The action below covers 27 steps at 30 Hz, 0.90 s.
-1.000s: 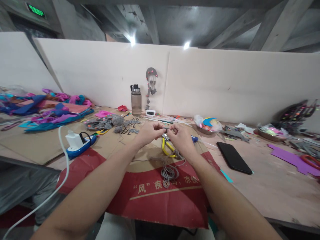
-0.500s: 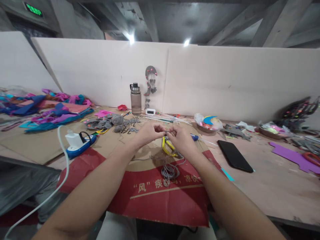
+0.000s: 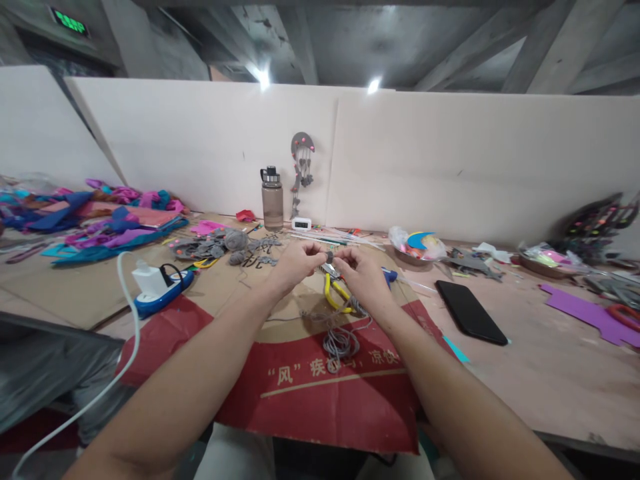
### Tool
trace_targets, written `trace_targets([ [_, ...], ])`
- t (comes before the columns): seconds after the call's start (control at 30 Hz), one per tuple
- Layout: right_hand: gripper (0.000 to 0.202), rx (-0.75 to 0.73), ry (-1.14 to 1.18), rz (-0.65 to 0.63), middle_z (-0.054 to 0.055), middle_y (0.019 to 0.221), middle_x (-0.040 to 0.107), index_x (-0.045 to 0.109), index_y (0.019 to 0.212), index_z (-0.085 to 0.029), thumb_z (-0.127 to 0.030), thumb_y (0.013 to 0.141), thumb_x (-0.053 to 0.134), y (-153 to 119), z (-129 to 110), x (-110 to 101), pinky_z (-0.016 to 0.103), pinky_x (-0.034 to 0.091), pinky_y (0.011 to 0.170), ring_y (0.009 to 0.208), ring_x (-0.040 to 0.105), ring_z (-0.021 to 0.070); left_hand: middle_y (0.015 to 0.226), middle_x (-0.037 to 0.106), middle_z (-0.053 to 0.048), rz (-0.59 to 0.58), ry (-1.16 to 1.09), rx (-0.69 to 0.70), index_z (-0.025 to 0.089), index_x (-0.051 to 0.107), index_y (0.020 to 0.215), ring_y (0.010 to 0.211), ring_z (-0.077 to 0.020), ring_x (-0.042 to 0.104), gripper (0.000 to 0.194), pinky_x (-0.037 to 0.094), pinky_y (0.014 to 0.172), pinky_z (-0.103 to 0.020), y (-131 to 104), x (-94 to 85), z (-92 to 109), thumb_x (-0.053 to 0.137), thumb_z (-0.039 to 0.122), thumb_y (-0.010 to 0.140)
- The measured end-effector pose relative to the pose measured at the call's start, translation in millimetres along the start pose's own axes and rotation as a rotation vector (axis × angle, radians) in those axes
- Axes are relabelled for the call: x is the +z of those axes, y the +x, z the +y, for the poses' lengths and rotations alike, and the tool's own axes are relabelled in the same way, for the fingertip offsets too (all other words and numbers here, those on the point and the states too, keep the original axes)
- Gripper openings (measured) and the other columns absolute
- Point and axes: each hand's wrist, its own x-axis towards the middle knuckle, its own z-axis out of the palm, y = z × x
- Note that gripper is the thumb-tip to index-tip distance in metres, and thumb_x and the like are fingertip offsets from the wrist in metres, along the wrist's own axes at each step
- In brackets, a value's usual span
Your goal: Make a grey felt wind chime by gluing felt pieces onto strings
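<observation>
Left hand (image 3: 300,265) and right hand (image 3: 359,272) pinch a small dark-grey piece (image 3: 329,257) above the yellow-handled scissors (image 3: 336,293); right of these scissors, bare tabletop (image 3: 543,377) stretches from the flat black phone (image 3: 470,312) to the front edge.

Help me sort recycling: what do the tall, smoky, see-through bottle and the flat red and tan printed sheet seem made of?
The bottle: probably smooth plastic, from its tinted, translucent side; glass is possible. The sheet: likely cardboard, with a slight sheen on the red, given its creases and plain brown parts.
</observation>
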Motion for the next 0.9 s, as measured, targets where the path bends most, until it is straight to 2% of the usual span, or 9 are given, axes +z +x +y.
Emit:
trace_targets([
  [0.23,0.02,0.036,-0.092,0.034,-0.002,0.061,0.053,0.06,0.072,-0.017,-0.035,0.078,0.054,2.0,0.2,-6.2,0.026,0.035,0.057,0.059,0.045,0.0123,0.058,0.054,0.003,-0.099,-0.016,-0.009,0.014,0.068,0.076,0.045,-0.0052,0.04,0.023,0.032,0.046,-0.021,0.6,-3.0,0.7,0.069,0.035,0.067],
  [0.4,0.018,0.009,-0.158,0.054,-0.002,0.058,0.052,0.058,0.069,-0.017,-0.031,0.078,0.053,2.3,-1.8,-10.8,0.025,0.033,0.056,0.057,0.045,0.0118,0.054,0.054,0.001,-0.176,-0.06,-0.027,0.012,0.069,0.073,0.048,-0.0069,0.044,0.027,0.035,0.048,-0.022,1.6,-6.8,0.4,0.067,0.039,0.07],
  [0.6,0.014,-0.028,-0.251,0.033,0.0,0.062,0.057,0.058,0.07,-0.017,-0.026,0.079,0.053,-1.1,-4.4,-9.1,0.025,0.033,0.056,0.056,0.046,0.0117,0.069,0.066,-0.003,-0.191,0.08,-0.001,0.013,0.071,0.089,0.052,-0.0082,0.051,0.031,0.04,0.049,-0.021,-1.6,-6.6,4.9,0.069,0.036,0.068],
  [0.73,0.012,-0.098,-0.369,0.035,0.002,0.067,0.061,0.06,0.073,-0.017,-0.025,0.08,0.054,-3.7,-7.0,-8.1,0.026,0.034,0.06,0.061,0.05,0.0137,0.064,0.065,-0.003,-0.16,0.248,0.011,0.013,0.072,0.083,0.053,-0.0092,0.053,0.026,0.039,0.048,-0.02,-4.2,-6.2,8.7,0.067,0.035,0.069],
  [0.9,0.009,-0.166,-0.431,0.02,0.004,0.071,0.062,0.06,0.074,-0.017,-0.023,0.08,0.055,-4.2,-4.5,-6.2,0.027,0.035,0.062,0.066,0.052,0.0152,0.064,0.064,-0.001,-0.088,0.403,0.128,0.013,0.071,0.075,0.055,-0.0085,0.05,0.02,0.037,0.05,-0.019,-0.1,-6.6,1.8,0.065,0.031,0.068],
])
